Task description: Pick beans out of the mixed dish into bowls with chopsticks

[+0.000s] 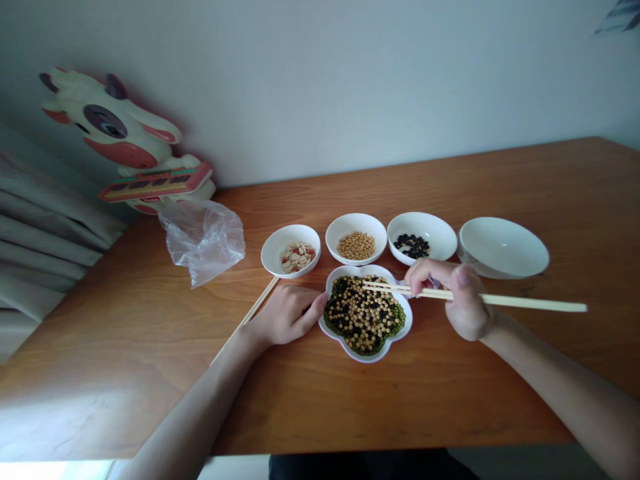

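Note:
A pair of pale wooden chopsticks (530,303) is gripped in my right hand (457,297), tips pointing left over the beans. Those tips reach into a white flower-shaped dish (367,359) with a purple rim, filled with mixed yellow soybeans, black beans and green mung beans. Whether a bean is between the tips is too small to tell. On the table at the dish's left side lies my left hand (293,312), its fingers bent and its thumb and fingertips against the rim. Another pair of chopsticks (263,298) lies partly beneath my left wrist.
Behind the dish stand white bowls: one with pale flat seeds (298,257), one with soybeans (357,247), one with black beans (413,246), and an empty bowl (504,247) at right. A clear plastic bag (205,237) and cow-shaped toy keyboard (157,183) sit at left.

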`<state>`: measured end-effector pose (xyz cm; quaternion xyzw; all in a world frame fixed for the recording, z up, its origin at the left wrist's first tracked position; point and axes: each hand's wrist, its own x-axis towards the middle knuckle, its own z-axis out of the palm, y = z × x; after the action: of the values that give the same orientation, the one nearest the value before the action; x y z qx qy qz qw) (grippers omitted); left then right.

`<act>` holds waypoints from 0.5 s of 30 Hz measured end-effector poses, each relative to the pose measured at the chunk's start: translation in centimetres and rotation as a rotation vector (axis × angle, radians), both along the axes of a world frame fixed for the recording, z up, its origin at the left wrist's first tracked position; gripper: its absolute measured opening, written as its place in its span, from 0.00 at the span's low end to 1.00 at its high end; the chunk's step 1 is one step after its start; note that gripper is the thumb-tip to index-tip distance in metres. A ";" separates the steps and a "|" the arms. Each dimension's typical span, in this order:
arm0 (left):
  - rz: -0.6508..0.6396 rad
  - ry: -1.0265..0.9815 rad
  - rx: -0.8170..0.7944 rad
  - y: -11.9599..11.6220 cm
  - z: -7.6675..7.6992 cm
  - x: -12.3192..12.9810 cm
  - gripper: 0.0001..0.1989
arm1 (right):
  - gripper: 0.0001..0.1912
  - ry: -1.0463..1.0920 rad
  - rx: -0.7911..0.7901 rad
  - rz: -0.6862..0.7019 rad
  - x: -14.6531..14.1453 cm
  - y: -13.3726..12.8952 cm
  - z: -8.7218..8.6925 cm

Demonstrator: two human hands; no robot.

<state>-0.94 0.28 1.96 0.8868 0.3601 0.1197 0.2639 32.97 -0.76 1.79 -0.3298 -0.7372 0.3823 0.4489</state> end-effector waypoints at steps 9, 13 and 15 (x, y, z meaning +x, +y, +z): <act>0.013 0.001 -0.010 -0.1 0.0 0.0 0.23 | 0.34 -0.083 -0.007 0.068 -0.9 -0.5 -0.4; 0.007 -0.004 -0.016 0.0 0.1 0.0 0.23 | 0.35 -0.087 -0.002 0.065 -0.7 -0.4 -0.4; 0.009 -0.003 -0.018 0.0 0.1 0.0 0.23 | 0.35 -0.090 0.000 0.071 -0.7 -0.4 -0.4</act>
<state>-0.91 0.24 2.01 0.8827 0.3646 0.1189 0.2716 32.25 -1.15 1.44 -0.3204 -0.7679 0.3828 0.4014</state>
